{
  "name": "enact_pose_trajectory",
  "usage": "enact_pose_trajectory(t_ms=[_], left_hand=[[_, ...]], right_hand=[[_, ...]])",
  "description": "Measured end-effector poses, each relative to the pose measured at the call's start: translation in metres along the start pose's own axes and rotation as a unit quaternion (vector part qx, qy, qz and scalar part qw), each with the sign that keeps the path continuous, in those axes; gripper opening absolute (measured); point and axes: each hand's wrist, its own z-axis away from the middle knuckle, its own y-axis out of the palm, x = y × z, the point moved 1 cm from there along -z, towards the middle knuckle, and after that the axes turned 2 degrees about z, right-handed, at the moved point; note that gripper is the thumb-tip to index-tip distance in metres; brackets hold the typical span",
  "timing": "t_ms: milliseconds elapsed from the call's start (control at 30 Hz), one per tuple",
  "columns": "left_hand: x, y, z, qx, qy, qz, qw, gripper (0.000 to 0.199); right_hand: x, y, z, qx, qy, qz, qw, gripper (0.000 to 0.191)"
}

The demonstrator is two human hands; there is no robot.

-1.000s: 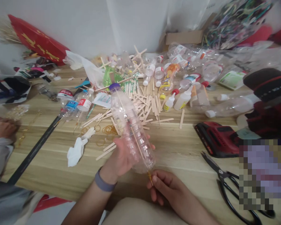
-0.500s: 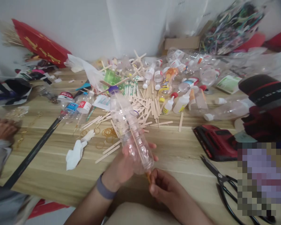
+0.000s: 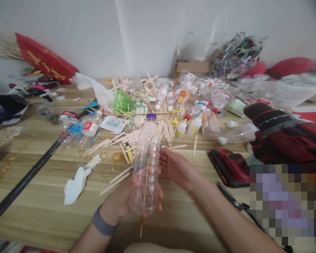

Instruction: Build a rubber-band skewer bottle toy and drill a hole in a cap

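Observation:
A clear ribbed plastic bottle (image 3: 147, 140) with a purple cap (image 3: 151, 117) points away from me over the table. A thin wooden strip (image 3: 139, 114) lies crosswise by the cap. Through the clear wall I see a slim stick (image 3: 146, 179) running lengthwise. At the bottle's base, an orange-brown band (image 3: 142, 220) is looped beside a stick end. My left hand (image 3: 126, 196), with a grey wristband, is wrapped round the lower half. My right hand (image 3: 175, 167) is at the bottle's right side, fingers stretched towards it; whether they touch is unclear.
Loose wooden craft sticks (image 3: 168, 128), rubber bands (image 3: 117, 158) and glue bottles (image 3: 195, 124) lie beyond the bottle. A crumpled tissue (image 3: 76, 186) is left. To the right are a red-black power drill (image 3: 276, 133) and black scissors (image 3: 231, 198). Plastic bottles (image 3: 218, 96) crowd the back.
My right hand has let go of the orange-brown band at the base and moved up along the bottle's right side. The bottle has turned from leaning left to nearly straight ahead.

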Motion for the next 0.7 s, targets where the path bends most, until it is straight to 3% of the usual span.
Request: enact_pose_trajectory(t_ms=[167, 333, 700], left_hand=[[-0.002, 0.004, 0.009, -0.048, -0.019, -0.016, 0.999, 0.054], [-0.003, -0.002, 0.015, -0.054, -0.038, 0.023, 0.998, 0.053], [-0.006, -0.01, 0.023, -0.09, 0.006, 0.067, 0.994, 0.053]], right_hand=[[-0.001, 0.004, -0.005, 0.008, -0.024, -0.101, 0.995, 0.036], [0.004, -0.01, 0.005, -0.005, -0.037, -0.137, 0.99, 0.032], [0.009, -0.046, 0.029, -0.067, -0.042, -0.144, 0.986, 0.039]])
